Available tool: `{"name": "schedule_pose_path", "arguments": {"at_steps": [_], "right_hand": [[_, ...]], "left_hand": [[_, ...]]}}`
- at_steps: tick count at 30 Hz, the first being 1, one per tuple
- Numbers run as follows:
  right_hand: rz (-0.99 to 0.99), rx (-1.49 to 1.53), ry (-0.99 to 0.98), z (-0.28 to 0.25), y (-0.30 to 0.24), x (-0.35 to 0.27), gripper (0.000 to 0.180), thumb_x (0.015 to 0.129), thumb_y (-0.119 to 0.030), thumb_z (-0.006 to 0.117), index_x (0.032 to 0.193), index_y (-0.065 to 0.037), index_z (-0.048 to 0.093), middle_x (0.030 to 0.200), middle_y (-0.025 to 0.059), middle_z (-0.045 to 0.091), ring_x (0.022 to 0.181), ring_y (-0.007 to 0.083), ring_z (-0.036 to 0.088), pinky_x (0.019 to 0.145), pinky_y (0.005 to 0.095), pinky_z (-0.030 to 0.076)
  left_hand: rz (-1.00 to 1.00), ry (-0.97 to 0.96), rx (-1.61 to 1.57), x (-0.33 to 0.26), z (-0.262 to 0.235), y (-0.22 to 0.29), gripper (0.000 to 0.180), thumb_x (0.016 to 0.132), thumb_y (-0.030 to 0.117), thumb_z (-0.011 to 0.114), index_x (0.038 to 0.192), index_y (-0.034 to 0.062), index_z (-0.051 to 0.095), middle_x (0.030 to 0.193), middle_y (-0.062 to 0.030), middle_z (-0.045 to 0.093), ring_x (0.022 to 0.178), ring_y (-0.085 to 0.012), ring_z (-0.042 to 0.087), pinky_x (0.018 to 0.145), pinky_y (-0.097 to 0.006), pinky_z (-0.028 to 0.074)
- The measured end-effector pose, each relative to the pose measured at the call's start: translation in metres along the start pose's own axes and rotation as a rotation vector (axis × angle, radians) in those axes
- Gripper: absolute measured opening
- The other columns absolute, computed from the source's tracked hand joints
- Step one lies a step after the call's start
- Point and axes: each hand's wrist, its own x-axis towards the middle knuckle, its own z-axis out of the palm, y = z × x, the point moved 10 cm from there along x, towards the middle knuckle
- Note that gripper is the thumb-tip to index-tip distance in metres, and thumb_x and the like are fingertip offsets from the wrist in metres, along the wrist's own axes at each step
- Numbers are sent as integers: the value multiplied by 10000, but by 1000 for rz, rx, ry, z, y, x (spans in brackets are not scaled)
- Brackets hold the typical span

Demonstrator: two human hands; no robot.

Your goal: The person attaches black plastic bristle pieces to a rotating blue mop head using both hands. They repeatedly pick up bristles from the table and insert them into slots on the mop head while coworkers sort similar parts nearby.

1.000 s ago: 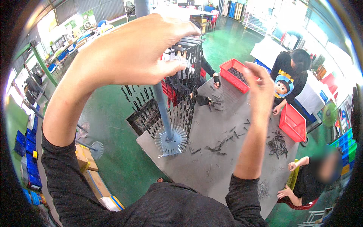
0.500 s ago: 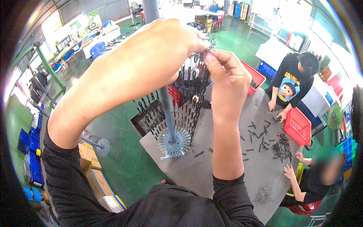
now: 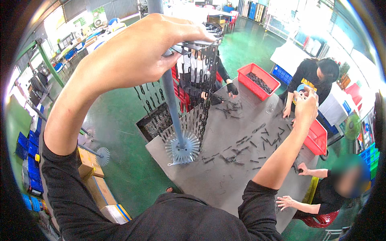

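My left hand (image 3: 167, 38) is up at the top of a tall rack, its fingers over the slotted metal top plate (image 3: 181, 50) and its thumb beneath the edge. Black link-shaped pieces (image 3: 205, 66) hang in rows below that plate, around a grey-blue pole (image 3: 171, 96). At the pole's foot a slotted round disc (image 3: 183, 149) rests on the grey table. Far out to the right, above the table, my right hand (image 3: 307, 104) has its fingers curled together; what they hold, if anything, is too small to make out. Loose black pieces (image 3: 233, 156) lie scattered on the tabletop.
A red bin (image 3: 250, 89) with black pieces stands on the table's far side; another red bin (image 3: 319, 140) is at the right. Co-workers (image 3: 311, 78) sit or stand around the table, their hands over it. Cardboard boxes (image 3: 102, 193) lie on the floor at left.
My right hand has left the rack's top and swung out to the right. My left hand has shifted a little left along the plate. The co-worker's hands at lower right have moved apart.
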Motion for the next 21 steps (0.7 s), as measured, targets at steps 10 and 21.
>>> {"name": "schedule_pose_path", "arguments": {"at_steps": [10,21], "right_hand": [[-349,1272,-138,-36,-198,-97,118,748,-31,668,861,-3,653,766,109,633,740,211,611,715,309,466],[-80,1622,-379,-8,-199,-98,88,783,-17,677,848,41,674,782,42,660,686,99,587,647,213,451]], "left_hand": [[-52,-80,226,18,13,17,373,747,23,611,1116,-18,580,1108,-180,607,1021,-346,577,877,-402,466],[8,-3,252,19,5,35,368,681,-71,550,1042,-38,616,1064,-186,625,988,-354,590,869,-399,472]]}}
